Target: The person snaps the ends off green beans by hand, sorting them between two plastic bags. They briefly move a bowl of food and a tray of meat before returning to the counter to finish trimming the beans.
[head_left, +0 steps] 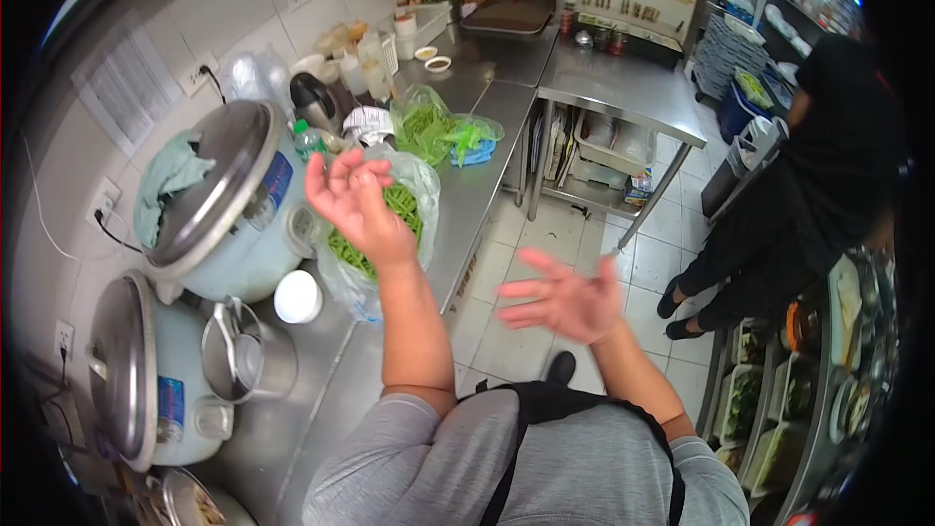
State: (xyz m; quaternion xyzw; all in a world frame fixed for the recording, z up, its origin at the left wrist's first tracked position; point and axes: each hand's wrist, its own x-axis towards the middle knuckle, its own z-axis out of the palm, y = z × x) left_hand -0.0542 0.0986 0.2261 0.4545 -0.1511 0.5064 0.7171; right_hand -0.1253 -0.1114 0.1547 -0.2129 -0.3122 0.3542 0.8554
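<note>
1. The left hand [365,209] is hanging above the clear plastic bag [427,185], its fingers curling loosely, a little apart; whether it is touching the bag, I cannot tell.
2. The right hand [565,304] is hovering over the tiled floor [494,278], palm showing, fingers slightly spread and thumb standing well away from them.
3. The clear plastic bag is lying on the steel counter [466,197], holding cut green beans [402,202]; the left hand and wrist are covering part of them.
4. Just beyond, a second bag [419,122] is holding thin green pieces, too bunched to identify.
5. Farther along, a small bowl [438,64] is holding dark sauce.
6. On the near side, a metal pot [278,370] is holding a smaller metal vessel [249,362].
7. Two large cookers, one farther [229,268] and one nearer [200,380], are standing under lids that are hiding their contents.
8. At the lower left, the frame's dark border is cutting off another pot [229,507] containing brownish pieces, hard to make out.
</note>
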